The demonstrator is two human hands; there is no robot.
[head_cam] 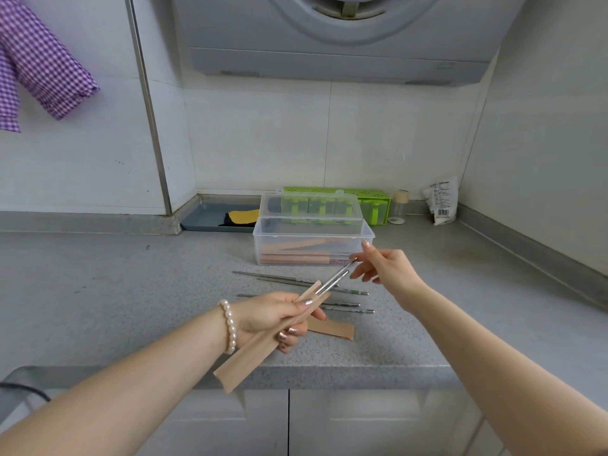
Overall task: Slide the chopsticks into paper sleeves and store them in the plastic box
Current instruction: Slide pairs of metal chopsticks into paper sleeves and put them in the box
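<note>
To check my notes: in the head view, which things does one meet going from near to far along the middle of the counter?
Spare paper sleeves → loose chopsticks → plastic box → green container.

Two bare forearms in shot, no sleeves anywhere along them. On the left wrist, a pearl bracelet: a single strand of round white beads, glossy, ringing the wrist. The left hand shows long nails with a glittery, metallic pinkish polish. Over at 2 o'clock the right hand has a long, pale, shiny nail too. No rings or watch visible.
</note>
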